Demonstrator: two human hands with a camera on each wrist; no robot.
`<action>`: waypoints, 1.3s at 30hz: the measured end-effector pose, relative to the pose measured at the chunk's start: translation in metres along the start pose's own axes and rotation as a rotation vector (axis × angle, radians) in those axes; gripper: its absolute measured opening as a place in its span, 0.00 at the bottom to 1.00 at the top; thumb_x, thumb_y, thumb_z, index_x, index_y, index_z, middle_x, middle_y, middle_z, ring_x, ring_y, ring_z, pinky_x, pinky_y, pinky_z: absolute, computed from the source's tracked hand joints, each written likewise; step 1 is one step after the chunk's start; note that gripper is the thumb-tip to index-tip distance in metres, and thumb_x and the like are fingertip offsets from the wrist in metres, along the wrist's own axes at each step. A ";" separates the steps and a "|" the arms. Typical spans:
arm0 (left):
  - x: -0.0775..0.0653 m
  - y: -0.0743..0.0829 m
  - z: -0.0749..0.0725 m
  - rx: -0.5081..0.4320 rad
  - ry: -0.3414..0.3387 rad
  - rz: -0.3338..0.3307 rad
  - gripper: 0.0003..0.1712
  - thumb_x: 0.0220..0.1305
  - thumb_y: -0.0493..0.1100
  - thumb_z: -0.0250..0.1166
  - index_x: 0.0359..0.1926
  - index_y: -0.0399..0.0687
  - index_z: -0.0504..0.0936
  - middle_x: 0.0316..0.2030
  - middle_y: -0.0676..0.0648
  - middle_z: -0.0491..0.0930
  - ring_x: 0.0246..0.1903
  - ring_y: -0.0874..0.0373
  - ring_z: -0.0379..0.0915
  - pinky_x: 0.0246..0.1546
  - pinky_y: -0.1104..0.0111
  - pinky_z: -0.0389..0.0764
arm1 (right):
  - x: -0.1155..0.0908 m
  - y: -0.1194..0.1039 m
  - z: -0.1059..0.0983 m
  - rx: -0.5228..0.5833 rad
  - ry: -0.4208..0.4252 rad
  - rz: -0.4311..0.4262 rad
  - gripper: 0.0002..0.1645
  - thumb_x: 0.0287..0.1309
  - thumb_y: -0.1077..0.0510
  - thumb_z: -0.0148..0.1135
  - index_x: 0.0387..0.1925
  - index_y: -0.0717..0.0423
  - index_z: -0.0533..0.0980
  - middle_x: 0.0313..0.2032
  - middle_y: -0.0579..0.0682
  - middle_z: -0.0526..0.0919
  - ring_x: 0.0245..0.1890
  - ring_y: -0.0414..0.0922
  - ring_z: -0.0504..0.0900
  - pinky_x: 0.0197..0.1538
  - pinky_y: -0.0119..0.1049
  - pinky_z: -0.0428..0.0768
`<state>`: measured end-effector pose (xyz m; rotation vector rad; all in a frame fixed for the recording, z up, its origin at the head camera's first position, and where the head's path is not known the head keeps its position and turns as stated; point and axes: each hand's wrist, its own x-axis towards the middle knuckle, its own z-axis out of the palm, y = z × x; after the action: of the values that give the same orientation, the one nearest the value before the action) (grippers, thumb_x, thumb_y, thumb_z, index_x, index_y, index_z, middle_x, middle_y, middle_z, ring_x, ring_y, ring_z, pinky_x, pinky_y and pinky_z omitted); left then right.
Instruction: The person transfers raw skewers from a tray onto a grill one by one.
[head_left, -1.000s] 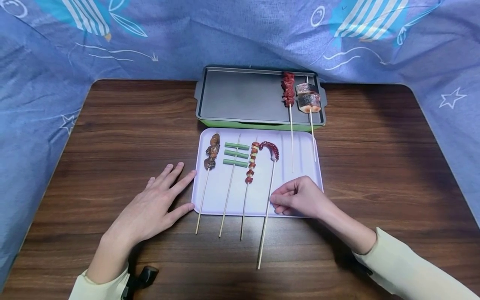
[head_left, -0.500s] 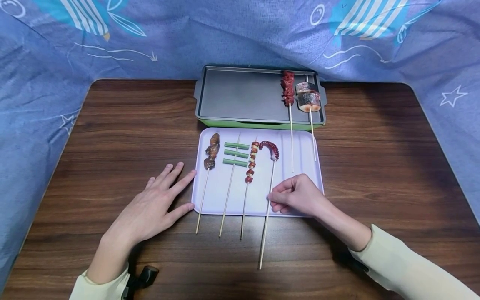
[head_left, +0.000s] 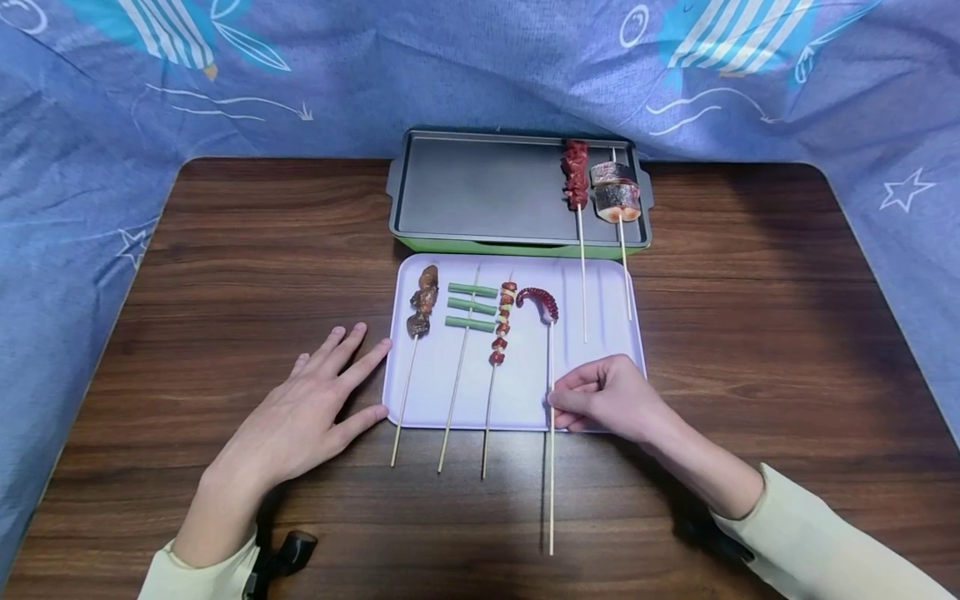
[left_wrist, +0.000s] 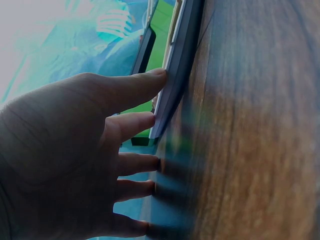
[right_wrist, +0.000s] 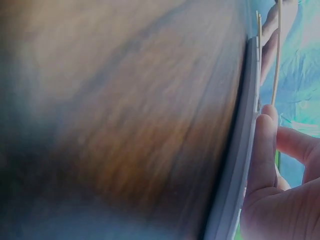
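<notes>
My right hand (head_left: 607,398) pinches the stick of a red octopus tentacle skewer (head_left: 551,358) between thumb and fingers, over the right part of a pale lilac tray (head_left: 600,333). The stick's near end is raised, with its shadow beside it on the table. My left hand (head_left: 307,417) lies spread on the table, thumb and index fingertips touching the tray's left edge; in the left wrist view its thumb (left_wrist: 135,90) meets the tray's rim. Left of the tentacle lie a red-and-pale meat skewer (head_left: 500,325), a green bean-like skewer (head_left: 471,305) and a brown meat skewer (head_left: 423,302).
Behind the tray stands a green grill with a dark flat plate (head_left: 480,187). On its right side lie a red meat skewer (head_left: 576,175) and a fish-chunk skewer (head_left: 617,200), their sticks reaching over the tray. A blue patterned cloth (head_left: 480,67) hangs behind the wooden table (head_left: 262,250).
My right hand has taken hold of the tentacle skewer's stick. The stick's near end has swung right and lifted off the table, while my left hand has stayed still.
</notes>
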<state>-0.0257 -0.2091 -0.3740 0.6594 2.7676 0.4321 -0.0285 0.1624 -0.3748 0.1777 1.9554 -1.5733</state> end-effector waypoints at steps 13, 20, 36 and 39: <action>0.000 0.000 -0.001 0.005 0.002 0.008 0.42 0.70 0.67 0.51 0.78 0.64 0.49 0.76 0.41 0.46 0.74 0.39 0.40 0.61 0.33 0.54 | -0.027 -0.010 0.003 -0.015 -0.060 -0.098 0.13 0.59 0.65 0.66 0.39 0.77 0.79 0.28 0.60 0.86 0.27 0.45 0.87 0.34 0.39 0.85; 0.000 -0.001 0.001 0.006 0.014 0.007 0.42 0.69 0.67 0.53 0.78 0.65 0.50 0.76 0.42 0.47 0.74 0.40 0.40 0.62 0.33 0.55 | -0.039 -0.028 0.004 -0.051 -0.084 -0.186 0.13 0.59 0.65 0.66 0.39 0.76 0.80 0.28 0.59 0.86 0.27 0.47 0.87 0.33 0.40 0.85; 0.000 -0.001 0.003 0.005 0.006 0.012 0.42 0.70 0.68 0.49 0.78 0.64 0.49 0.76 0.41 0.46 0.74 0.40 0.39 0.62 0.33 0.54 | -0.029 -0.090 -0.017 -0.131 0.042 -0.271 0.12 0.59 0.65 0.67 0.41 0.73 0.81 0.30 0.58 0.87 0.28 0.51 0.88 0.35 0.45 0.85; 0.000 -0.002 0.003 0.009 0.007 0.014 0.42 0.70 0.68 0.50 0.78 0.64 0.49 0.76 0.41 0.46 0.74 0.40 0.39 0.62 0.33 0.54 | -0.022 -0.100 -0.023 -0.114 0.062 -0.292 0.15 0.59 0.65 0.68 0.42 0.76 0.79 0.29 0.58 0.87 0.28 0.49 0.88 0.35 0.46 0.85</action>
<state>-0.0254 -0.2099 -0.3773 0.6816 2.7741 0.4263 -0.0662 0.1614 -0.2768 -0.1121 2.1911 -1.6453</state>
